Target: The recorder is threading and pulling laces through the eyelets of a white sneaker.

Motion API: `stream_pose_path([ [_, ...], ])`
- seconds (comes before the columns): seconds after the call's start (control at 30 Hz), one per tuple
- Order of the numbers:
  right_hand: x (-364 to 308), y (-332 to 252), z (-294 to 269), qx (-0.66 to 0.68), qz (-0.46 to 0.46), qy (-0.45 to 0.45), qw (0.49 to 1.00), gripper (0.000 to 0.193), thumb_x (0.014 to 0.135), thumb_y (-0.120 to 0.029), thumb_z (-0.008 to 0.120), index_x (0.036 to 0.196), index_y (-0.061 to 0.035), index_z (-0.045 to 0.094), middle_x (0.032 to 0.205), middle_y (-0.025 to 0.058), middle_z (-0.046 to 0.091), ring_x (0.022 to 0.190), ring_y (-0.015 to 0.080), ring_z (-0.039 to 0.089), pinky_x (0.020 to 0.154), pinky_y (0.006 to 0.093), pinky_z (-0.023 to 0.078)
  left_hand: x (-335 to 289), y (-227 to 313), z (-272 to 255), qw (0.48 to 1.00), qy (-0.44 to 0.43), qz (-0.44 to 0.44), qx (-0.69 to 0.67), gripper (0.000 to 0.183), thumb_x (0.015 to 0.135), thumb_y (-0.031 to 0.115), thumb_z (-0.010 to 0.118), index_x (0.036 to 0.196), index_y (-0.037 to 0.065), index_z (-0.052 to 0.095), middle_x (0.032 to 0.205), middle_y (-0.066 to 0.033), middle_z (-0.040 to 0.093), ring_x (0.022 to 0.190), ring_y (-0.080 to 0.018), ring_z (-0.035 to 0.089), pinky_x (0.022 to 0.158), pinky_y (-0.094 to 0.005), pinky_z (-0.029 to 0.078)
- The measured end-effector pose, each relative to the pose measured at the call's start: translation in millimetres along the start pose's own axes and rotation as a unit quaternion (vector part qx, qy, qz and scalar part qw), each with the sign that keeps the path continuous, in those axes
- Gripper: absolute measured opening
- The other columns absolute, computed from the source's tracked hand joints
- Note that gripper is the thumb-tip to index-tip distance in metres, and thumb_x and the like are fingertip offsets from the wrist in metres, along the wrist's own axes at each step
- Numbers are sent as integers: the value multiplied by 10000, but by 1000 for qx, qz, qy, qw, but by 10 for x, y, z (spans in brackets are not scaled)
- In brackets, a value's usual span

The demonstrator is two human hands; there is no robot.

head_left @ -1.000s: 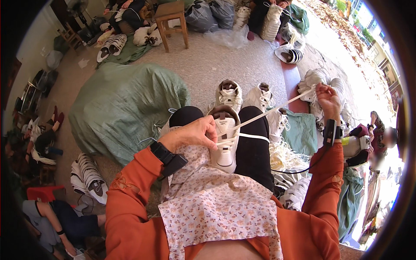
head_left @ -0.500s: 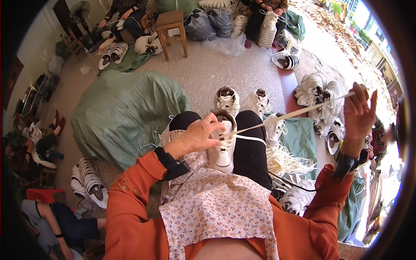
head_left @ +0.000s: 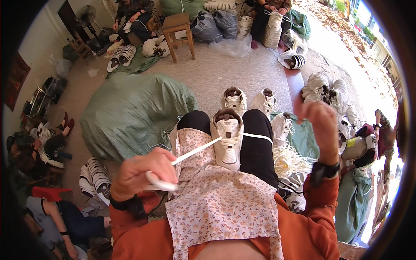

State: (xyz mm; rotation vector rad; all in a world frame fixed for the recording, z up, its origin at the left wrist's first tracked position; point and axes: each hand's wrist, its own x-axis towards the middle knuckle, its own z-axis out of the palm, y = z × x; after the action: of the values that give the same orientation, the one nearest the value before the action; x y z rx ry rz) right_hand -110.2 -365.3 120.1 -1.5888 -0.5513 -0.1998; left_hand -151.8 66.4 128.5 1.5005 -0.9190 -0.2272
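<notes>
A white lace-up sneaker (head_left: 228,134) with a brown lining rests on my lap between my knees, partly laced. My left hand (head_left: 149,171) is closed on a white shoelace (head_left: 197,152), which runs taut from the sneaker to the left. A loop of the lace bulges below my fingers. Another length of lace lies from the sneaker across my right thigh. My right hand (head_left: 320,115) is raised to the right, apart from the sneaker, its fingers loosely curled and somewhat blurred; no lace shows in it.
White sneakers (head_left: 234,99) stand beyond my knees. Loose white laces (head_left: 291,160) and shoe uppers (head_left: 323,89) lie to the right. A large green sack (head_left: 134,112) fills the left side. A wooden stool (head_left: 177,28) and seated people are farther back.
My left hand has left the sneaker's tongue and drawn a lace out to the lower left. The lace stretched to my right hand is gone from it, and that hand has moved inward and down.
</notes>
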Motion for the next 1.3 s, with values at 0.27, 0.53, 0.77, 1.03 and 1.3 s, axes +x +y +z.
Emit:
stream_pose_path([
  [0.27,-163,1215,741,-440,-2,-176,881,284,926,-273,600,846,-5,654,1105,123,614,1044,299,549,912,406,397,-816,-48,-493,921,352,102,-132,308,1028,282,460,1107,8,576,622,-11,508,532,-133,467,678,-316,426],
  [0.53,-262,864,467,110,223,11,969,299,960,-210,486,1052,9,668,1060,88,651,979,186,583,1000,322,383,-941,-122,-821,874,382,132,-269,247,1070,189,345,1165,8,482,573,7,348,403,-72,240,420,-230,245],
  [0.77,-749,705,-578,557,-4,178,811,309,1010,-251,464,770,-72,542,860,56,538,910,221,540,1044,463,352,-888,-134,-1130,857,416,155,-262,229,1066,203,367,1047,14,495,741,-20,402,504,-79,300,425,-234,268],
  [1.03,-1499,924,-1700,439,58,427,788,152,989,-152,545,1022,-13,599,923,70,630,856,174,591,832,326,505,-542,-400,-856,890,443,-34,-101,303,1023,273,492,1054,-9,597,532,70,295,463,-18,245,419,-214,176],
  [1.3,-613,1150,-1,103,213,213,948,121,939,-77,615,1039,-16,647,921,71,698,735,128,645,670,253,532,417,-1310,223,949,136,-259,113,157,879,87,664,1000,7,724,841,-28,666,652,-56,543,569,-220,437],
])
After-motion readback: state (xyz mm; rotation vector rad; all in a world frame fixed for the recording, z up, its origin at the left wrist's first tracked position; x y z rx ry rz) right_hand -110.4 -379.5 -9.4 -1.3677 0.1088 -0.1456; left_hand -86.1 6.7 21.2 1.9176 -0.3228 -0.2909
